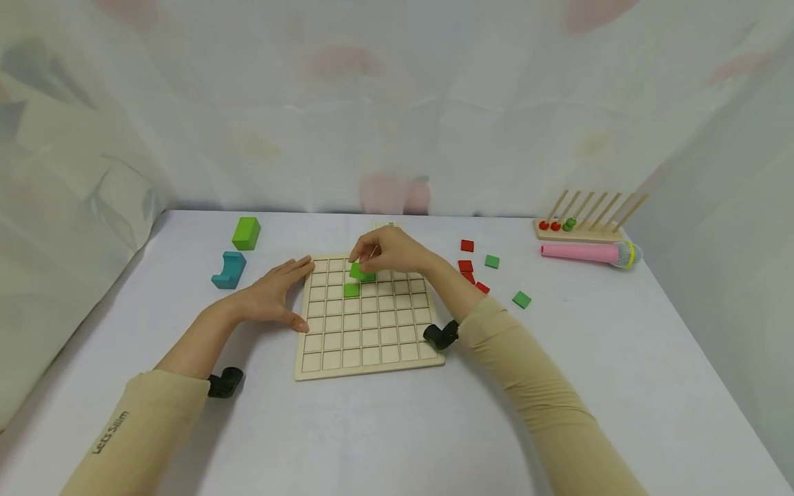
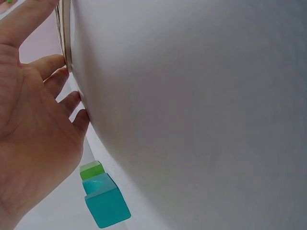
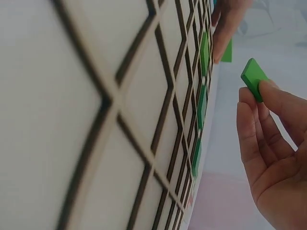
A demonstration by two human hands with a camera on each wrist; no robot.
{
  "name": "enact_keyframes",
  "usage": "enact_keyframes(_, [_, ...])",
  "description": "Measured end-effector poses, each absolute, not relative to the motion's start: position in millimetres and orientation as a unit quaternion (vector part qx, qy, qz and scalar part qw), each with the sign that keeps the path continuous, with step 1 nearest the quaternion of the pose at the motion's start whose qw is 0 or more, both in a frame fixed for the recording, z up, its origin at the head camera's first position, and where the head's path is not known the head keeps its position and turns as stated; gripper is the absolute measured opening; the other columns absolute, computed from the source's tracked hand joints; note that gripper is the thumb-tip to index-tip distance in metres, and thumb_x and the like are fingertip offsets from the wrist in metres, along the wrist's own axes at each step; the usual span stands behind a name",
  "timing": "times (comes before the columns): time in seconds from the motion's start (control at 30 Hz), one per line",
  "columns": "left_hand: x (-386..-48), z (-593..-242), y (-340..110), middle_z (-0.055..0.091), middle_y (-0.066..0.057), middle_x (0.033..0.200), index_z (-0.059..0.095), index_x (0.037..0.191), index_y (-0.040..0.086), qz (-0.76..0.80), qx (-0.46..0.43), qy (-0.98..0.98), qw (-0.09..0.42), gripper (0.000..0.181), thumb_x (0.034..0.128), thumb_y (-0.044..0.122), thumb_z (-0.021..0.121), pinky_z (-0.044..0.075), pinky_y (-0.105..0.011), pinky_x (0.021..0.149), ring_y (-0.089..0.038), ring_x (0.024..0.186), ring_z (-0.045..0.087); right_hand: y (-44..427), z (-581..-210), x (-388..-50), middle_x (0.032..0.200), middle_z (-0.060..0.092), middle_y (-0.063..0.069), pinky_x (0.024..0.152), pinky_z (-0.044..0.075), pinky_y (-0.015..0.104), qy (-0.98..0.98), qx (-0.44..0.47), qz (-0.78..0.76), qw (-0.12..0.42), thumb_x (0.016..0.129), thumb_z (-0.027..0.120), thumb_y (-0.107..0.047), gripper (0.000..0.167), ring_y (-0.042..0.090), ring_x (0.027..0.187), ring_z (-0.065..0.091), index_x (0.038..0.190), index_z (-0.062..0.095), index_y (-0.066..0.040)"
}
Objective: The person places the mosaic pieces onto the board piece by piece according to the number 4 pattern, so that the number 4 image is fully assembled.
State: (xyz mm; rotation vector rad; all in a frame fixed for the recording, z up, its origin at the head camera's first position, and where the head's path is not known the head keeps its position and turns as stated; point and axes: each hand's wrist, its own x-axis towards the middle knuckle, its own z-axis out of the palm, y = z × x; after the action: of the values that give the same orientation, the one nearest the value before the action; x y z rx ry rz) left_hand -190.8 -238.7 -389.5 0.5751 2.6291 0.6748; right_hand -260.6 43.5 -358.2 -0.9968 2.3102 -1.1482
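A wooden grid board (image 1: 333, 339) of square recesses lies on the table. My right hand (image 1: 397, 249) pinches a green square tile (image 3: 253, 76) between thumb and fingers, above the far part of the board. Below it, green tiles sit in the grid; one tile (image 1: 351, 290) shows plainly in the head view, and another (image 3: 201, 106) stands out in the right wrist view. My left hand (image 1: 271, 295) rests at the board's left edge, fingers spread, thumb and fingertips touching the rim.
Left of the board stand a green block (image 1: 246, 233) and a teal block with a curved notch (image 1: 230, 270). Loose red tiles (image 1: 467, 246) and green tiles (image 1: 522, 300) lie to the right. Farther right are a pink toy microphone (image 1: 579, 253) and a pegged wooden stand (image 1: 583, 233).
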Motion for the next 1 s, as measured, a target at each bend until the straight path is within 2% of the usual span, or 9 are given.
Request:
enact_keyframes(0.3, [-193, -391, -239, 0.01, -0.018, 0.168, 0.018, 0.157, 0.0, 0.234, 0.204, 0.933, 0.18, 0.127, 0.0627, 0.046, 0.09, 0.009, -0.07, 0.12, -0.05, 0.153, 0.004, 18, -363, -252, 0.085, 0.074, 0.003, 0.069, 0.052, 0.02, 0.828, -0.368, -0.37, 0.207, 0.087, 0.07, -0.008, 0.016, 0.009, 0.075, 0.066, 0.102, 0.075, -0.012])
enact_keyframes(0.63, [-194, -392, -240, 0.01, -0.018, 0.168, 0.019, 0.157, 0.0, 0.236, 0.21, 0.932, 0.18, 0.127, 0.0624, 0.047, 0.09, 0.009, -0.07, 0.119, -0.051, 0.152, 0.004, -2, -365, -237, 0.083, 0.075, 0.001, 0.068, 0.051, 0.018, 0.845, -0.345, -0.333, 0.238, 0.085, 0.075, -0.011, 0.011, 0.008, 0.072, 0.066, 0.096, 0.074, -0.014])
enact_keyframes(1.0, [-193, -391, -241, 0.009, -0.019, 0.168, 0.018, 0.157, 0.0, 0.24, 0.208, 0.93, 0.185, 0.127, 0.0634, 0.047, 0.089, 0.009, -0.071, 0.119, -0.051, 0.152, 0.003, -7, -368, -231, 0.08, 0.072, -0.003, 0.067, 0.046, 0.018, 0.852, -0.368, -0.298, 0.225, 0.086, 0.075, -0.013, 0.009, 0.006, 0.073, 0.062, 0.095, 0.075, -0.014])
